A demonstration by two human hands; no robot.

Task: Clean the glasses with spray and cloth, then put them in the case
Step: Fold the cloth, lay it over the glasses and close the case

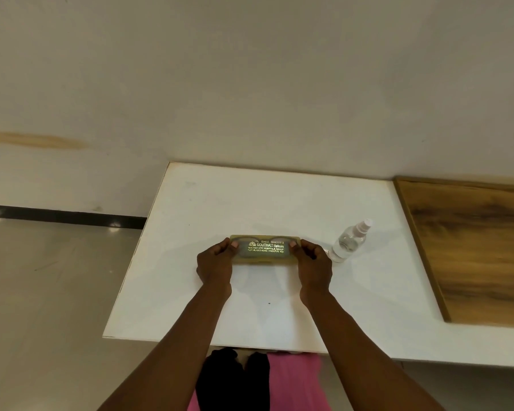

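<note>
A translucent olive glasses case with gold lettering on its lid lies on the white table. The dark outline of the glasses shows faintly through the lid. My left hand grips the case's left end, thumb on the lid. My right hand grips the right end the same way. A small clear spray bottle with a pale pink nozzle stands just right of my right hand. No cloth is in view.
The white table meets a cream wall at the back. A wood-grain panel lies on the table's right side. To the left the table ends over a grey floor. Pink and black clothing shows below the front edge.
</note>
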